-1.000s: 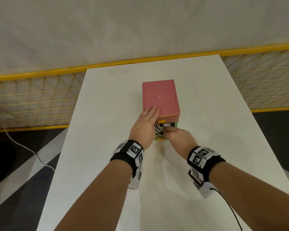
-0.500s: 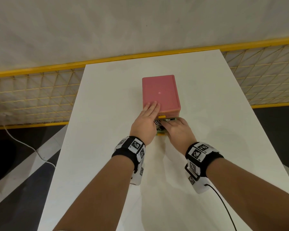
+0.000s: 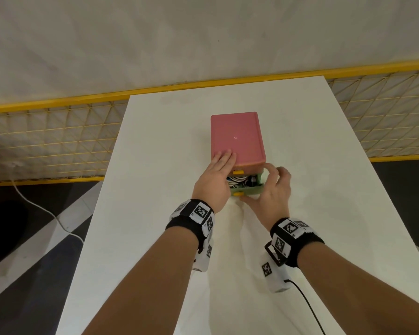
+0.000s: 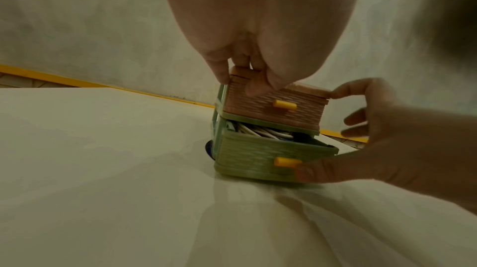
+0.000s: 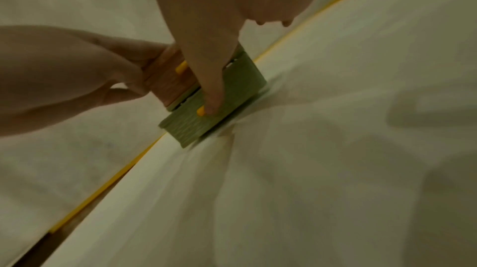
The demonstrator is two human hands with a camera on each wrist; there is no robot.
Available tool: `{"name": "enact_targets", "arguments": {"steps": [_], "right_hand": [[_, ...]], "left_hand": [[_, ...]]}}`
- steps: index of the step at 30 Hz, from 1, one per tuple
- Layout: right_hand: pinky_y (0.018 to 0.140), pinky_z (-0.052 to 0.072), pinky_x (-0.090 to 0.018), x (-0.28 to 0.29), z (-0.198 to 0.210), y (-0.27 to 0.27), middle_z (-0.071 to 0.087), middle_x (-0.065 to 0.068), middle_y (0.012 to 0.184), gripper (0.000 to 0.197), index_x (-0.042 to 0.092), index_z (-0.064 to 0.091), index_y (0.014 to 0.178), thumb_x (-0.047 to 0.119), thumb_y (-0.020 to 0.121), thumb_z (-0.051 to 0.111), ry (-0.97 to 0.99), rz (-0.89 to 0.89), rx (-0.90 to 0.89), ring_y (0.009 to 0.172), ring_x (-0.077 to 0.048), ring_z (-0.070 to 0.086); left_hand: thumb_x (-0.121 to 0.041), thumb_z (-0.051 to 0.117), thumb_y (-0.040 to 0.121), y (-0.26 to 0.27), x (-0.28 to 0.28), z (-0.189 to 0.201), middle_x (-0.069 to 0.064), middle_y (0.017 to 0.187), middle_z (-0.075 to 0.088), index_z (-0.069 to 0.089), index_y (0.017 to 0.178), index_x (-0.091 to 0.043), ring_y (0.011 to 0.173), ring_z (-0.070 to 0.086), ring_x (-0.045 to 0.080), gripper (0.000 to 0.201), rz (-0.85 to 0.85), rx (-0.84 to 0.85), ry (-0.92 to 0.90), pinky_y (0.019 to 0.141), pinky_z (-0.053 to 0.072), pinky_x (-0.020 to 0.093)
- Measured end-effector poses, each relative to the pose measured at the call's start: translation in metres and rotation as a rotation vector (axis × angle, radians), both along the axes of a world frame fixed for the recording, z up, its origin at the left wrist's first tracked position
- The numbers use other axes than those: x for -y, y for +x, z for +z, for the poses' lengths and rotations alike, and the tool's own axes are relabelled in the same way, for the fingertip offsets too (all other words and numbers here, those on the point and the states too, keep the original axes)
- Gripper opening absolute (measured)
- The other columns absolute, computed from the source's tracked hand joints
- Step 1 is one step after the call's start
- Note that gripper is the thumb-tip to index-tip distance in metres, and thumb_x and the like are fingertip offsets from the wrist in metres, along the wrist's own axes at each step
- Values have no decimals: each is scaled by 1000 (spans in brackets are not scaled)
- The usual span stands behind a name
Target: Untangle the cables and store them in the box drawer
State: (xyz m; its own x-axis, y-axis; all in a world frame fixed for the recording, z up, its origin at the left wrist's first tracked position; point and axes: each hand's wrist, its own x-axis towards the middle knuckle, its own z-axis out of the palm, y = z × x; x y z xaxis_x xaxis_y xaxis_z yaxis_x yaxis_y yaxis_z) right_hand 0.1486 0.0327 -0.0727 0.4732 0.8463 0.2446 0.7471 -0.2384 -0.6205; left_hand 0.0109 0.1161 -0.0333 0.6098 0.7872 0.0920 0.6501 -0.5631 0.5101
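Observation:
A pink-topped box [image 3: 237, 139] stands mid-table. Its lower green drawer [image 3: 248, 189] [image 4: 247, 159] [image 5: 232, 95] is pulled partly out, and white cables [image 3: 237, 181] [image 4: 263, 132] lie coiled inside. The upper pink drawer [image 4: 271, 108] is closed. My left hand [image 3: 215, 175] [image 4: 258, 26] rests on the box's near left corner, fingers straight on the lid. My right hand [image 3: 273, 189] [image 4: 387, 138] is at the drawer's right. Its thumb presses the green front beside the yellow handle [image 4: 286, 161], and its index fingertip touches the lid's right corner.
The box stands on a white table [image 3: 155, 238]. Yellow mesh fencing [image 3: 46, 146] runs behind and to both sides. A white cord [image 3: 41, 209] lies on the dark floor at the left. A black wire [image 3: 310, 308] trails from my right wrist camera.
My right hand has left the cables in the drawer and moved right, thumb now on the drawer front. The left hand has stayed on the lid.

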Motion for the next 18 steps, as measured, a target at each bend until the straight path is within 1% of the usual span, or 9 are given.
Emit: {"name": "enact_targets", "arguments": {"steps": [1, 2, 3, 5, 7, 11, 14, 17, 18], "right_hand": [[94, 45, -48, -3, -3, 0, 40, -24, 129, 109, 15, 31, 135, 47, 48, 88, -6, -53, -26, 118, -37, 45], [96, 44, -50, -8, -5, -1, 37, -26, 132, 117, 16, 25, 140, 51, 47, 87, -12, -92, -57, 121, -39, 43], [99, 42, -52, -15, -6, 0, 35, -26, 135, 120, 19, 20, 143, 49, 49, 86, -19, -127, -91, 123, -40, 42], [102, 38, -53, -32, -5, 0, 32, -24, 137, 118, 23, 13, 147, 39, 55, 86, -41, -183, -157, 125, -37, 40], [101, 39, -52, -43, -4, 1, 33, -21, 137, 118, 24, 12, 149, 33, 57, 86, -63, -209, -187, 123, -34, 43], [99, 39, -50, -39, -6, 4, 35, -16, 133, 119, 25, 12, 150, 42, 57, 85, -109, -155, -182, 119, -31, 44], [99, 41, -51, -37, 3, 5, 36, -16, 131, 118, 24, 12, 150, 40, 58, 85, -88, -120, -150, 117, -31, 45], [101, 39, -54, -33, 24, 9, 31, -16, 132, 112, 27, 10, 149, 27, 64, 83, -52, -57, -140, 117, -32, 43], [101, 39, -53, -31, 28, 12, 31, -16, 132, 108, 26, 12, 149, 25, 66, 81, 6, -30, -148, 117, -32, 42]], "left_hand": [[8, 42, 88, 0, 0, 0, -6, 161, 20, 24, 153, -20, 149, 10, 13, 73, 1, -6, -2, 119, 18, 23], [8, 42, 88, 0, -1, 0, -6, 161, 20, 24, 153, -20, 149, 10, 13, 74, -1, -6, -6, 119, 19, 24], [9, 42, 87, -1, -1, 1, -7, 161, 19, 24, 153, -20, 149, 10, 12, 74, 3, -13, -19, 118, 21, 24], [10, 41, 86, 0, -2, 1, -8, 161, 20, 24, 153, -21, 149, 10, 11, 76, -3, -9, -22, 117, 24, 24], [11, 40, 86, 0, -3, 3, -8, 161, 20, 24, 153, -21, 149, 10, 11, 76, -5, -12, -20, 116, 25, 24], [13, 40, 85, -1, 1, 3, -8, 161, 20, 24, 153, -22, 149, 10, 11, 78, -2, -7, -23, 116, 27, 24], [14, 40, 84, -2, -5, 2, -8, 160, 21, 25, 152, -22, 149, 10, 11, 79, -20, 2, -34, 116, 26, 25], [15, 38, 86, -5, -2, 10, -4, 159, 26, 34, 149, -18, 148, 15, 12, 71, 9, 126, -123, 120, 19, 25], [15, 38, 88, -8, -1, 11, -3, 157, 29, 39, 147, -17, 147, 18, 10, 67, 63, 252, -209, 119, 18, 22]]}}
